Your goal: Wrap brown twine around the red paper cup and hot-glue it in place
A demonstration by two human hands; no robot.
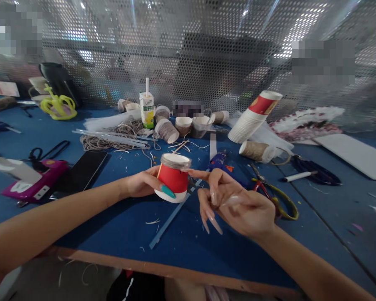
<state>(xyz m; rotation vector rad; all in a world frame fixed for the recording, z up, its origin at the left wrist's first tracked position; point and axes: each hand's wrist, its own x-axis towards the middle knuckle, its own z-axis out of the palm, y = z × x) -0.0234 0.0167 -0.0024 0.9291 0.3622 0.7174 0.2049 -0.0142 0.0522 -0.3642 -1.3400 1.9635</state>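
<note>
My left hand (142,182) grips a paper cup (173,177) above the table, thumb across its front. The cup is red with a white band at the bottom. Grey twine (171,161) winds around its upper end. To the right, my right hand (241,205) has its index finger reaching to the cup just below the twine. Its other fingers are bent loosely and apart, with nothing visible in them. Behind that hand lies a blue tool (218,161) with an orange part, partly hidden. Scissors (288,205) with yellow and red handles rest beside my right wrist.
A heap of grey twine (113,136), a drink carton (147,110) and several twine-wrapped cups (167,131) stand at the back. A leaning cup stack (253,117) is back right. A black phone (89,167) and purple device (34,182) lie left. A flat strip (169,221) lies in front.
</note>
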